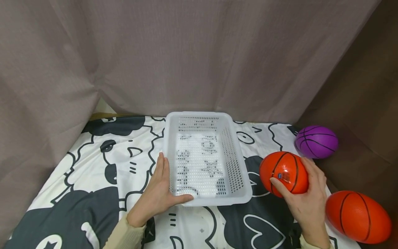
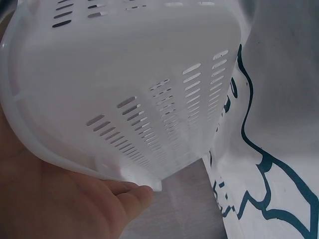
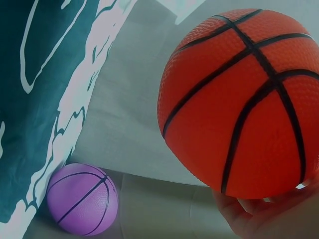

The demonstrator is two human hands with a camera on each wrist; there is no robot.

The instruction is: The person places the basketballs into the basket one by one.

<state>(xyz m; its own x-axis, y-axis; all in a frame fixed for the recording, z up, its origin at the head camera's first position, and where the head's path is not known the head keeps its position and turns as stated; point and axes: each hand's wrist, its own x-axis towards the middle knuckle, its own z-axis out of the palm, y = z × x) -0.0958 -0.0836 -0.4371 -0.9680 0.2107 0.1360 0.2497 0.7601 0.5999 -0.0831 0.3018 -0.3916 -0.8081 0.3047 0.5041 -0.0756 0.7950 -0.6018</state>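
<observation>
Orange loose ball (image 1: 358, 217), black lines, sits bottom R, just beside the R hand (image 1: 311, 200); that hand's curled round the held ball (image 1: 287, 164), also orange, thumb on near side, fingers on far R side, spread abt. as wide as the ball; can't tell if it's off the patterned cloth (image 1: 192, 228); L hand (image 1: 157, 193) is at the near-L corner of the white basket (image 1: 217, 200), fingers approx. straight along outer wall, thumb out along near rim; basket's mid-cloth, L of held ball, print showing thru its holes; purple ball (image 1: 316, 141) lies behind held ball; brown curtain (image 1: 199, 58) hangs at back.
</observation>
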